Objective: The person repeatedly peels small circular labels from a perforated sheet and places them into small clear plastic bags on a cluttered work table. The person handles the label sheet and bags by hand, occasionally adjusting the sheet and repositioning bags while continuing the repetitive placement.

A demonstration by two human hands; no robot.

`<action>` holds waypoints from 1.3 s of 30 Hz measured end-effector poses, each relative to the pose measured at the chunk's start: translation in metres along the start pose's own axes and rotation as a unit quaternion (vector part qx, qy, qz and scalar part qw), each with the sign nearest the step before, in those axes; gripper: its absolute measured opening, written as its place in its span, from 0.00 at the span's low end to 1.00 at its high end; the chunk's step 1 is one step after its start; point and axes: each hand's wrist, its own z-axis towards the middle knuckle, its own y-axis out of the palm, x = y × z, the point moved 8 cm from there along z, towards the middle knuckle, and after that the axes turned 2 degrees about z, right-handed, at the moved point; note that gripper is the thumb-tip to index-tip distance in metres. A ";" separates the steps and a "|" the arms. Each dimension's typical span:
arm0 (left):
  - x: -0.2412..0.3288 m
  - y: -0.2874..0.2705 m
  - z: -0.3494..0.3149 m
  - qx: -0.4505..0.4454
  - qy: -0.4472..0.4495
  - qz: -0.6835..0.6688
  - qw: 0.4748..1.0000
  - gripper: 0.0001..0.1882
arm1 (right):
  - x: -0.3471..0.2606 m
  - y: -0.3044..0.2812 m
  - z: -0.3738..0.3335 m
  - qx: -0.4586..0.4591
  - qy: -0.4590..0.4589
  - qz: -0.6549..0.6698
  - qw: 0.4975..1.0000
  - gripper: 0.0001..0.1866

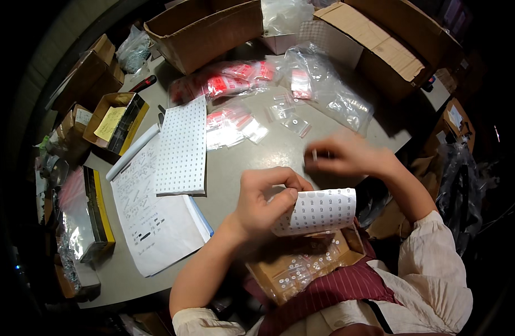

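My left hand (263, 203) pinches the upper left edge of a curved white sticker sheet (325, 211), printed with rows of small dark marks. Just beyond the sheet, my right hand (344, 155) is blurred by motion. Its fingers look curled together, and a small pale speck shows at their tips, too smeared to name. Below the sheet, against my lap, rests an open cardboard box (353, 246) with small clear zip bags (297, 271) in it, white round dots showing on them. A few similar small bags (295, 124) lie on the table ahead of my hands.
Papers (162, 232) and another sticker sheet (182, 151) cover the table's left part. Red-marked bags (235, 81), loose zip bags (232, 123) and a large clear bag (336, 89) lie further back. Cardboard boxes (207, 33) line the far edge, smaller boxes (114, 120) the left.
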 end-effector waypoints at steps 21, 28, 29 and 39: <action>-0.007 0.016 0.008 0.008 0.125 0.458 0.880 0.06 | 0.032 -0.016 -0.006 0.150 0.065 0.391 0.906 0.12; -0.009 0.020 0.006 0.038 0.157 0.462 0.872 0.07 | 0.048 0.000 -0.005 0.161 0.120 0.528 0.825 0.17; -0.009 0.020 0.007 0.036 0.161 0.461 0.872 0.07 | 0.054 0.005 -0.004 0.161 0.113 0.525 0.828 0.16; -0.010 0.022 0.011 -0.028 0.165 0.462 0.871 0.08 | 0.056 0.005 0.039 0.028 0.033 0.562 0.826 0.21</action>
